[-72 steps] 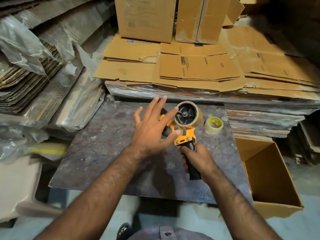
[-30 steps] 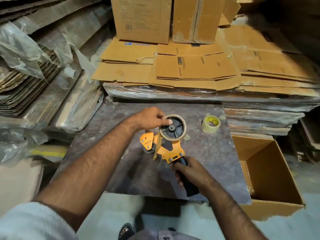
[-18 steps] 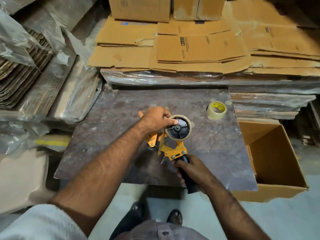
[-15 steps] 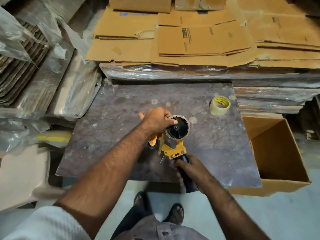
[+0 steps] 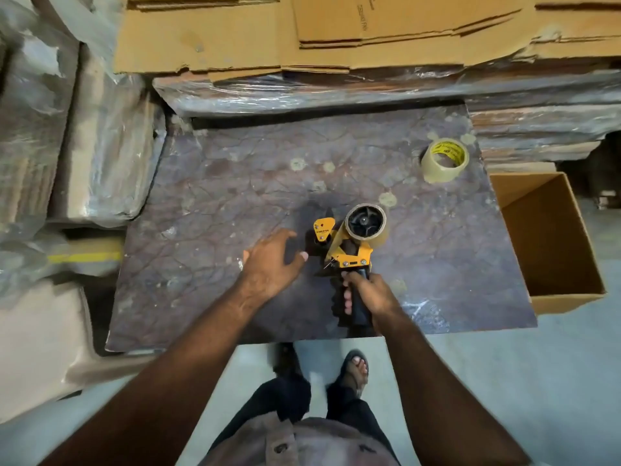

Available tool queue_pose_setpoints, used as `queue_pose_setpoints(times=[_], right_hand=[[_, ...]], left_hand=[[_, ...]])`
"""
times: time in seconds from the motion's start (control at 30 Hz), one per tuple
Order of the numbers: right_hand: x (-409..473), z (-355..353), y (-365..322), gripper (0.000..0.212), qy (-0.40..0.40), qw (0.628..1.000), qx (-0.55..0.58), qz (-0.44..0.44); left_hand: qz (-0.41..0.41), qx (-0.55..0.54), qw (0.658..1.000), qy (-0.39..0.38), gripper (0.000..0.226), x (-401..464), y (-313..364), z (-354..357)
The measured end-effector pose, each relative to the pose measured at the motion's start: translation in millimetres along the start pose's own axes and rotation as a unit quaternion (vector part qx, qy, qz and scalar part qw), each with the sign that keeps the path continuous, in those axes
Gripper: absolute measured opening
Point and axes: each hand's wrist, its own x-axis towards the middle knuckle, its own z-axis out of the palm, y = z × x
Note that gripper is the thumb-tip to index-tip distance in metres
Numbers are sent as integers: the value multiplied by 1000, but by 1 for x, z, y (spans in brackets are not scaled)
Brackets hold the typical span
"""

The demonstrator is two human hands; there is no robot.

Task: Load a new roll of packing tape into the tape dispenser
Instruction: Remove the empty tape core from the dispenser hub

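Note:
A yellow tape dispenser [image 5: 346, 255] stands on the dark marbled slab [image 5: 235, 203], with a roll of clear tape [image 5: 368, 227] seated on its black hub. My right hand [image 5: 368, 294] is closed around the dispenser's black handle. My left hand [image 5: 272, 260] hovers just left of the dispenser, fingers loosely apart, holding nothing and touching nothing. A second tape roll [image 5: 445, 159] with a yellow printed core lies flat near the slab's far right corner.
An open cardboard box [image 5: 551, 240] sits on the floor right of the slab. Flattened cartons [image 5: 369, 35] and plastic-wrapped cardboard bundles [image 5: 100, 139] crowd the back and left. My sandalled feet [image 5: 354, 371] stand at the slab's near edge.
My left hand has let go of the roll on the hub and pulled back to the left. My head has tilted further down. The right hand still grips the handle.

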Motion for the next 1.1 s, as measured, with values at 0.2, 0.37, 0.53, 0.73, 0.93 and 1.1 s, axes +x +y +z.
queue_pose_setpoints(times=[0.2,0.37,0.53,0.73,0.93,1.1], right_hand=[[4,-10,5,20,37,999,-27,-9],[-10,-35,1,25,156,976,-135,-68],[-9,-53,-44,78,122,967,-187,-119],[47,-50,-88,41,164,964,-202,-56],[69,-58,-94,13,111,984,-136,-34],[66,-56,-96,19,163,936,-298,-94]], left_hand=[[50,-49,996,-60,47,-7,-2,19],[90,-70,991,-71,43,15,13,24],[131,-28,987,-91,46,53,46,35],[123,64,987,-76,40,104,73,63],[39,184,970,-155,40,137,77,85],[-29,160,969,-187,33,142,82,91]])
